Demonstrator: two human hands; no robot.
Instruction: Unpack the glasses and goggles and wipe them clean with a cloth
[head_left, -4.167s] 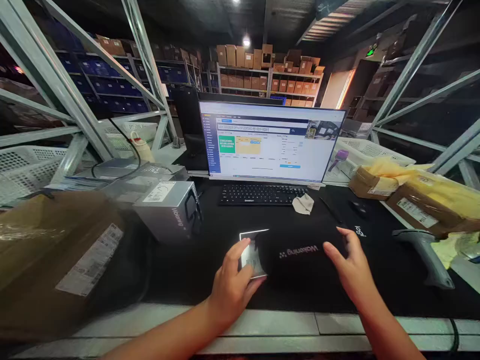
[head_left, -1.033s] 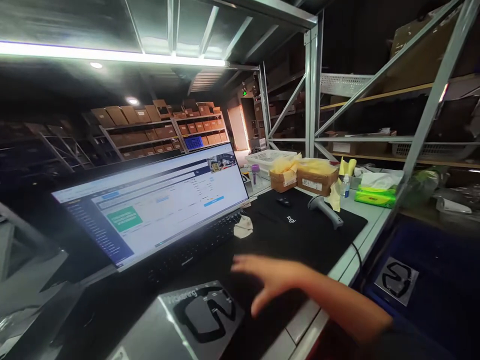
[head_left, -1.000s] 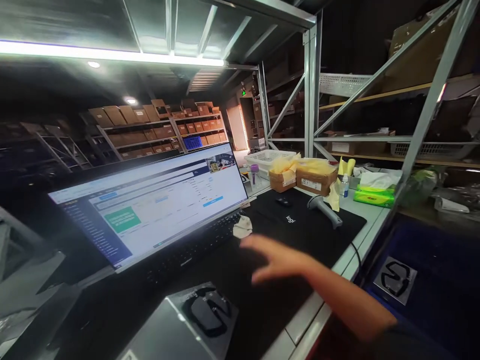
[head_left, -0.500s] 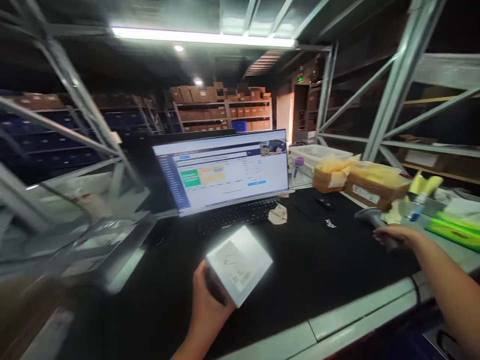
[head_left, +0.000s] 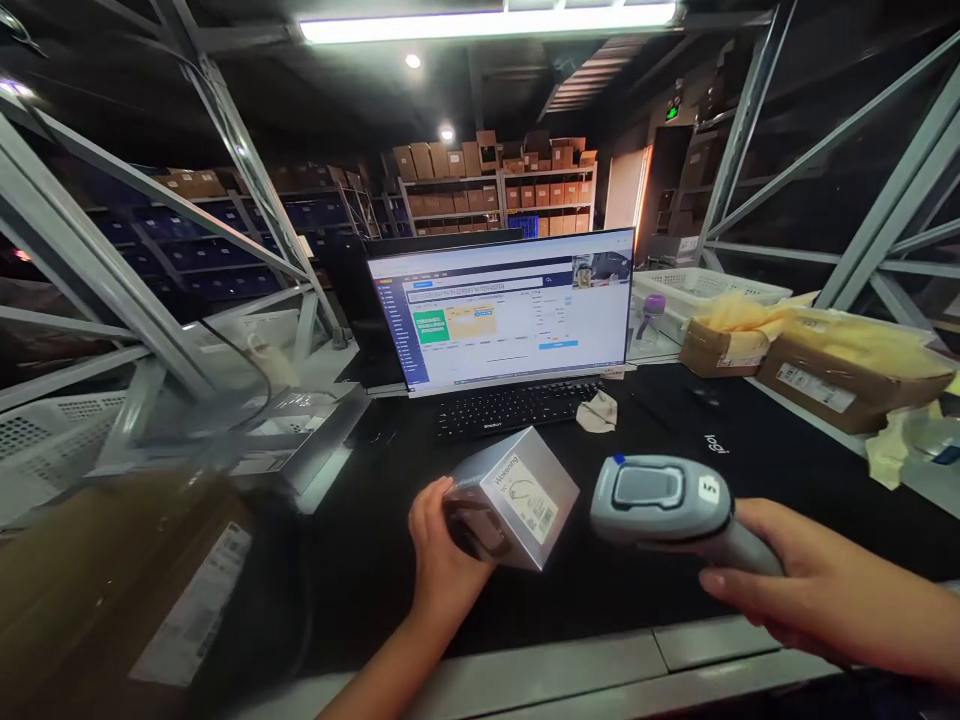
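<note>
Left hand [head_left: 441, 550], grip spread round the silver box [head_left: 517, 505], has it tilted on the near side of the keyboard [head_left: 487, 412], and just right of it the right hand [head_left: 799, 570] wraps its grip round the grey scanner [head_left: 664, 495]!

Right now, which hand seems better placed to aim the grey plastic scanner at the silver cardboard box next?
Probably the right hand: it grips the scanner by its handle, head pointing toward the box. The left hand is busy holding that box, its white rectangular label exposed.
</note>
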